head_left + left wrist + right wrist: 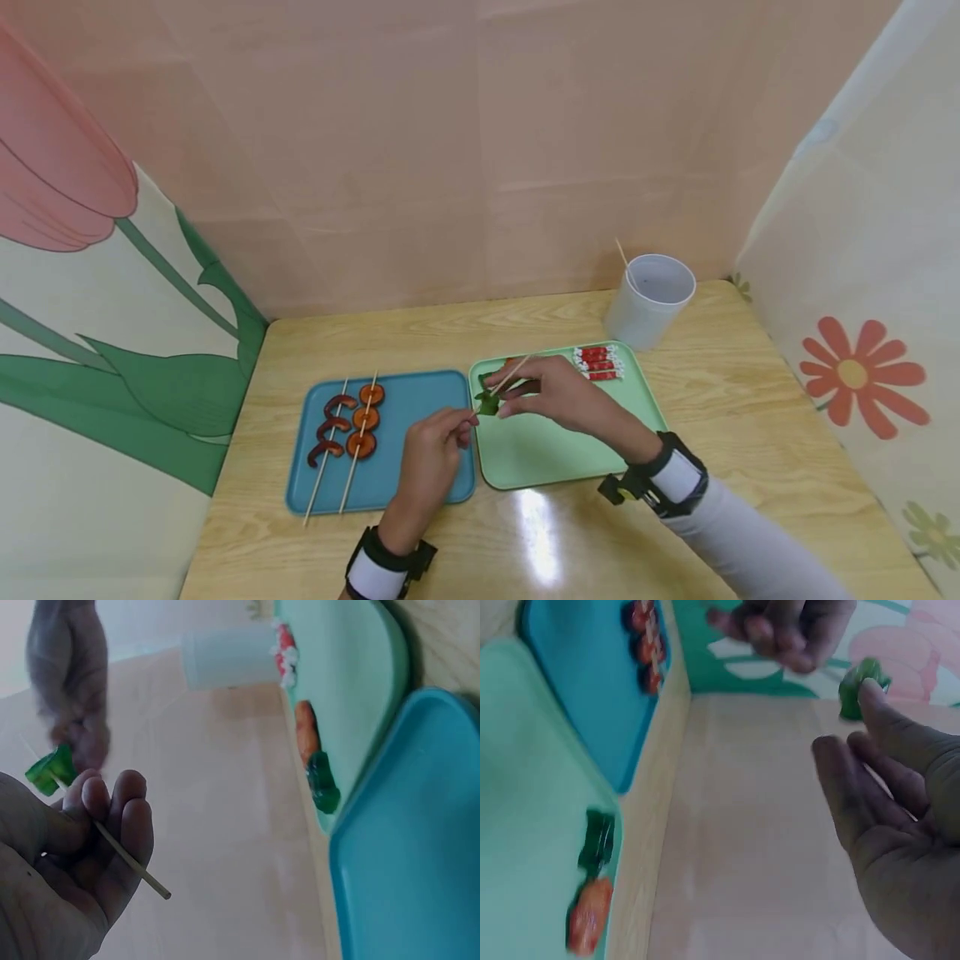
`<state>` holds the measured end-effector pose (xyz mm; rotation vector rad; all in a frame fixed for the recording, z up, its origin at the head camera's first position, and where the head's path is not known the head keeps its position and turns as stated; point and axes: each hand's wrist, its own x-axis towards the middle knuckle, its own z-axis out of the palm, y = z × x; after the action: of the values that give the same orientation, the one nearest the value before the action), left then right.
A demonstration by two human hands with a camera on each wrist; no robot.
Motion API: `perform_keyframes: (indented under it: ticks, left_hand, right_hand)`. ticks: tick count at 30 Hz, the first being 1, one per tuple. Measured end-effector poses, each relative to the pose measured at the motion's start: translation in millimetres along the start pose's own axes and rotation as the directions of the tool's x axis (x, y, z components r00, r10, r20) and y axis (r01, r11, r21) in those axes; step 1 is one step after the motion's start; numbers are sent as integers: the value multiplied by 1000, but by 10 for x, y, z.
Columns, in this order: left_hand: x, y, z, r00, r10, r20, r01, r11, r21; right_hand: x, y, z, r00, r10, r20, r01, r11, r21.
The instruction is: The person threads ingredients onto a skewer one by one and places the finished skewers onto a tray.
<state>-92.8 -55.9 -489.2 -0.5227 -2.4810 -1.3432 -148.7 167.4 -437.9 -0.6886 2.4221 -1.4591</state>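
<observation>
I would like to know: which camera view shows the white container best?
The head view, because there the white container shows its round rim, part of its inside and the thin stick leaning in it. The left wrist view shows only its side, pale and turned sideways; the right wrist view does not show it.

My head camera looks forward and down from above, widely taking in the blue tray [423,392], the green tray [540,458] and the far backdrop [375,167]. The wrist cameras sit close in, rolled sideways — one by my left hand [431,454], facing far and right; one by my right hand [558,396], seemingly facing far and left, though blurred. Both share the trays' meeting edges.
</observation>
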Motion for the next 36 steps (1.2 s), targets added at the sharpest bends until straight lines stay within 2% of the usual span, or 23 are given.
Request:
perform_keyframes:
  ticks: [2, 3, 6, 8, 13, 14, 16, 19, 20, 24, 27, 28, 29, 30, 31, 33, 35, 36]
  left_hand:
    - [-32, -38, -15, 1000, -19, -14, 19, 1000, -8]
    - [-52, -59, -27, 1000, -21, -21, 21, 1000, -5]
    - [-130, -122, -79, 998, -43, -38, 43, 999, 7]
    - [-183, -165, -120, 997, -64, -41, 64, 998, 5]
    - [-316, -274, -175, 991, -123, -44, 123, 992, -12]
    - [-337, -290, -174, 990, -132, -42, 132, 991, -15]
    - [-370, -311, -161, 988, -148, -31, 147, 989, -28]
    - [-400, -332, -126, 987, -158, -15, 157, 987, -41]
    - [-402, -334, -115, 988, -156, -13, 155, 987, -46]
    - [-379, -323, -86, 989, -143, -20, 143, 989, -37]
    - [-360, -316, -80, 990, -143, -17, 143, 989, -30]
    - [-358, -316, -80, 989, -147, -12, 147, 989, -31]
    - [-358, -316, -81, 988, -153, -9, 153, 988, -35]
    - [-358, -317, -83, 988, -156, -6, 155, 987, -39]
    - [-360, -318, -85, 987, -159, -5, 159, 986, -44]
    - [-366, -324, -84, 986, -164, -4, 164, 986, -44]
    - [-372, -328, -81, 986, -166, -5, 165, 985, -45]
    - [-373, -331, -77, 987, -163, -7, 162, 986, -43]
  right_hand:
    - [66, 117, -32, 999, 2, -35, -6, 993, -118]
    - [106, 205, -53, 999, 5, -54, -16, 980, -199]
    - [250, 561, -86, 994, 21, -104, -62, 908, -414]
    - [336, 805, -93, 993, 48, -106, -95, 859, -503]
    - [440, 1289, -21, 996, 62, -69, -91, 799, -595]
    - [448, 1360, 9, 996, 53, -71, -86, 777, -624]
    - [449, 1464, 73, 996, 20, -86, -74, 715, -695]
    - [457, 1533, 166, 992, -44, -116, -66, 605, -793]
    - [464, 1541, 194, 991, -59, -123, -66, 578, -813]
    - [482, 1547, 255, 984, -109, -139, -66, 505, -860]
    - [471, 1556, 259, 982, -122, -147, -73, 470, -880]
    - [463, 1553, 252, 981, -122, -153, -79, 471, -879]
    - [457, 1542, 238, 980, -112, -166, -91, 490, -867]
    - [450, 1520, 216, 979, -93, -183, -106, 531, -841]
    - [447, 1500, 190, 977, -70, -202, -124, 583, -803]
    - [444, 1416, 115, 968, -10, -250, -166, 723, -670]
    - [446, 1292, 22, 954, 69, -293, -205, 863, -462]
    - [442, 1220, -27, 946, 112, -303, -215, 919, -330]
